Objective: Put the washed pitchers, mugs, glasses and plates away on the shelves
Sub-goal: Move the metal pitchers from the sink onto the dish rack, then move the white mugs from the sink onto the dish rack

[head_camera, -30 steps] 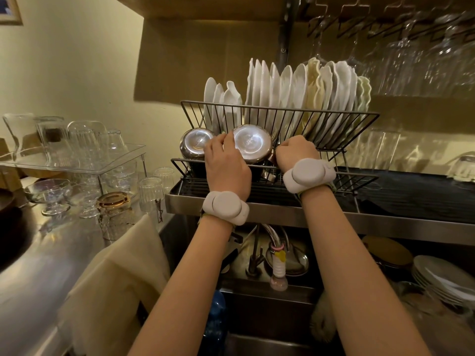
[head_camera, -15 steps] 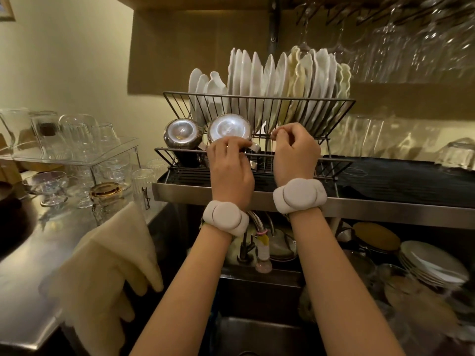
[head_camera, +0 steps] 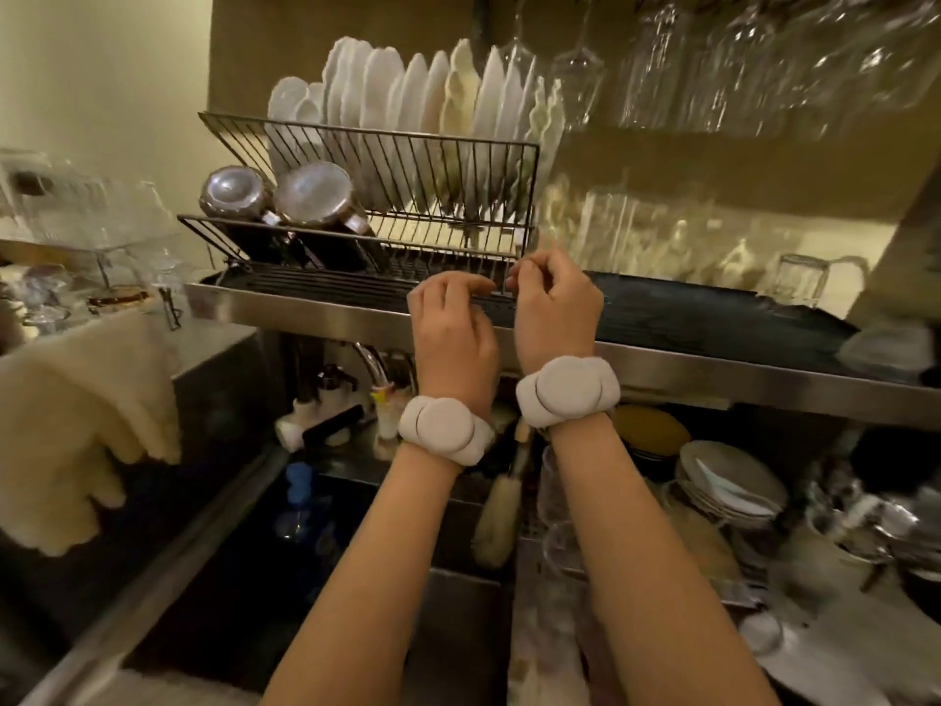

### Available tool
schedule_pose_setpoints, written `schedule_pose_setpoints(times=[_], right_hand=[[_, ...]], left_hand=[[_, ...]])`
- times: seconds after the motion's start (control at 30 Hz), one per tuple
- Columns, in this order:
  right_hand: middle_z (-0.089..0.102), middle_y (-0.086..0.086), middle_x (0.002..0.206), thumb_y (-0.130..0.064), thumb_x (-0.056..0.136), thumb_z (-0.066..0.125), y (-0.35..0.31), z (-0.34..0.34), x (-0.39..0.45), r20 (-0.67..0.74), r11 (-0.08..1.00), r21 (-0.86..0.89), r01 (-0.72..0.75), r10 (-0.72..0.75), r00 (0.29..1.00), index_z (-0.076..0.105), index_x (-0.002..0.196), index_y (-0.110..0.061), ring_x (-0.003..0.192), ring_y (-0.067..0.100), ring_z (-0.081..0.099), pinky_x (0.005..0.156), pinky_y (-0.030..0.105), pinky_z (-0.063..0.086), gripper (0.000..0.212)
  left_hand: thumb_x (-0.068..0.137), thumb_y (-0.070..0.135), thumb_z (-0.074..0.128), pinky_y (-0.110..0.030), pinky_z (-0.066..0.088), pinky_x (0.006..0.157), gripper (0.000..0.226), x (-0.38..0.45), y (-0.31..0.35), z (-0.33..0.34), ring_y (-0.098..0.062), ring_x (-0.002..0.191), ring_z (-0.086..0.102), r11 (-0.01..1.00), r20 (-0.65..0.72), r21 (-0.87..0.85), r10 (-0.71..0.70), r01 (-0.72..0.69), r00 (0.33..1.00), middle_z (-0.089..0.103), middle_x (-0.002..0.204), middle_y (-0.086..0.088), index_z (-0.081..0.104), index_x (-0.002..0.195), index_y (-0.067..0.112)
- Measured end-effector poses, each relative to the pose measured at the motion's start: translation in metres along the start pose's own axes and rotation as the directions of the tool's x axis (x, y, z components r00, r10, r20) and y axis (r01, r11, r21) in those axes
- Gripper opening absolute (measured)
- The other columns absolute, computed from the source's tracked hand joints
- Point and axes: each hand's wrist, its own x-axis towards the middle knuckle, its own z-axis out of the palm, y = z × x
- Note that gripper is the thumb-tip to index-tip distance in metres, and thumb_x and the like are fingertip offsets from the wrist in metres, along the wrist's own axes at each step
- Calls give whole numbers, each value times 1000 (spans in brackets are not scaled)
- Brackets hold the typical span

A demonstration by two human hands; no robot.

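Note:
Two steel pitchers (head_camera: 235, 192) (head_camera: 321, 195) lie bottom-out on the lower tier of the wire dish rack (head_camera: 458, 145). White plates (head_camera: 407, 89) stand on edge in its upper tier. My left hand (head_camera: 453, 328) hovers at the steel shelf's front edge, below the rack's lower right corner, fingers loosely bent and holding nothing. My right hand (head_camera: 555, 303) is right beside it with its fingers curled, the fingertips close to the rack's corner wire; I see nothing in them. A glass mug (head_camera: 804, 282) stands on the shelf's dark mat to the right.
Stemmed glasses (head_camera: 662, 58) hang overhead at the right. Glassware on a clear stand (head_camera: 76, 206) fills the left counter, with a cream towel (head_camera: 86, 410) draped below it. The sink (head_camera: 356, 578) lies beneath my arms, and stacked plates (head_camera: 733, 481) with other dishes sit at its right.
Both hands have left the pitchers and come down and right to the shelf's front edge by the rack's corner. My view has swung to the right.

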Motion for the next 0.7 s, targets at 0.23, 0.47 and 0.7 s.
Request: schedule_pose_setpoints(times=[0.23,0.47,0.7], right_hand=[[62,-1,71,-17,91,46,44,-78,-23,97,998,-52,-44,49,994,63,80,-10,66,13,55,56,23,38,21],[65,5,76,-23,93,44,85,-141,-57,226,973,-169,-154,191,955,63,78,-8,70,19,57,59,28,43,29],[58,16,64,-28,93,46,125,-196,-95,278,901,-349,-257,362,890,61,64,0,59,25,50,52,29,35,43]], left_hand=[[83,-1,46,-28,35,88,20,-70,58,29,-29,99,47,992,34,34,-121,120,992,58,101,-14,60,96,4],[85,0,47,-16,26,85,20,-142,101,42,-26,104,45,979,171,51,-204,198,964,56,106,-12,59,101,6],[88,1,44,-35,41,91,22,-201,117,39,-23,105,45,961,338,64,-275,270,900,55,109,-9,57,104,9]])
